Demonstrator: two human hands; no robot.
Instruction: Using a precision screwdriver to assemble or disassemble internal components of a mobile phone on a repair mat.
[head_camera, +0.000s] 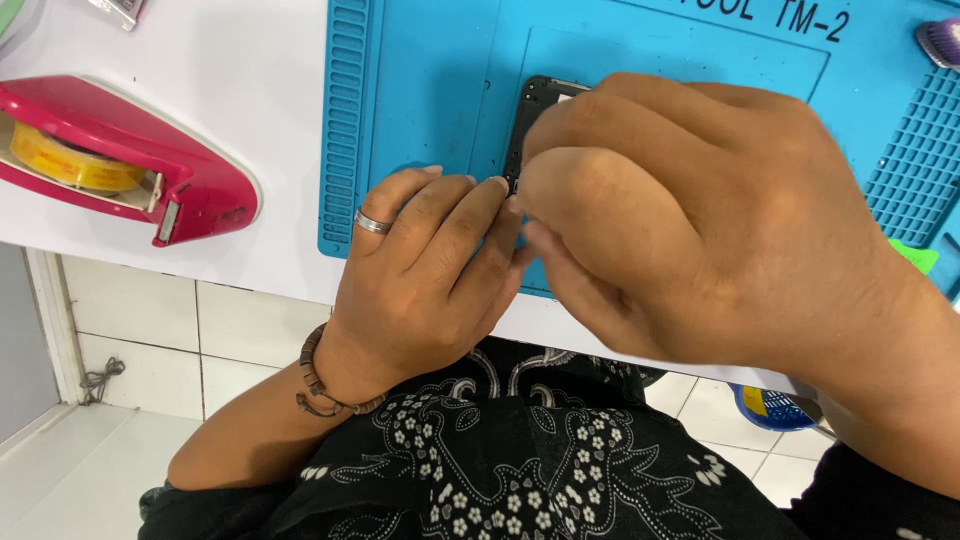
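Two hands crowd one small job here, and most of it is hidden from you. Your right hand (690, 220) sits at the centre of the view, fingers curled down over a dark, flat device (532, 115) that lies on the blue work mat (430, 110). Only the device's upper-left corner and left edge show, at about ten o'clock from your right knuckles; the rest is under your palm. Your left hand (430, 270), with a ring and a beaded bracelet, comes in from seven o'clock, and its fingertips meet the device's left edge at its lower end, pinched close against your right fingertips.

As for progress, I judge you to be mid-step: the device is flat on the mat and both hands are working along its left edge, but I cannot tell whether anything has been lifted, pressed in or peeled away, as the contact point is covered. What remains cannot be read from this view.

Your right hand is closed down, though whether it grips a small part or only presses the device I cannot tell. Your left hand is half curled, fingertips touching the edge and holding nothing visible.

A red tape dispenser (120, 160) rests at nine o'clock, well apart on the white table (260, 60).
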